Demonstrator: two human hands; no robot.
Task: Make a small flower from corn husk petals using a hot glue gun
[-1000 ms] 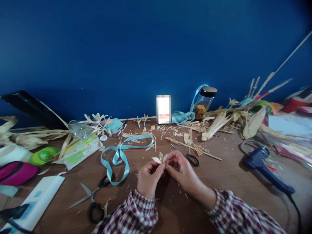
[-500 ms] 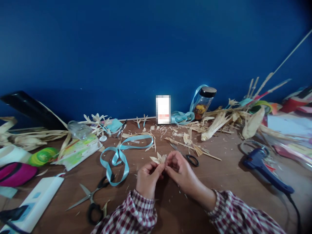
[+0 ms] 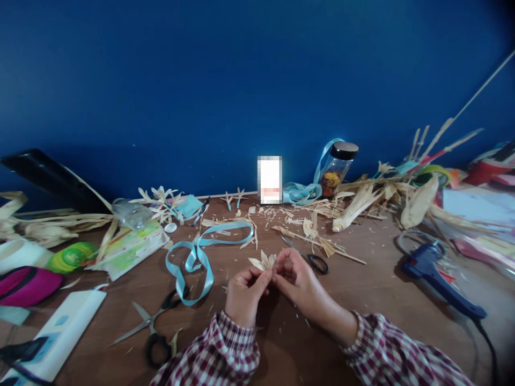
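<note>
A small pale flower made of dried corn husk (image 3: 264, 261) stands up between my hands, its petals spread. My left hand (image 3: 246, 292) pinches its base between thumb and fingers. From the other side, my right hand (image 3: 300, 281) closes its thumb and fingertips at the flower's base; the exact grip there is partly hidden. Light blue ribbon (image 3: 206, 268) lies looped to the left of the hands. Open scissors (image 3: 149, 320) rest left of my left forearm. Just behind my right hand is a second pair of scissors (image 3: 317, 264), partly covered by it.
A blue glue gun (image 3: 442, 281) with its cord lies at the right. Corn husks (image 3: 358, 206) and scraps cover the back of the table, beside a leaning jar (image 3: 337, 170). At the left are a white power strip (image 3: 66, 335) and a magenta pouch (image 3: 30, 287).
Hardly anything differs. Both hands keep the husk flower in the same place, and its petals have shifted very slightly.
</note>
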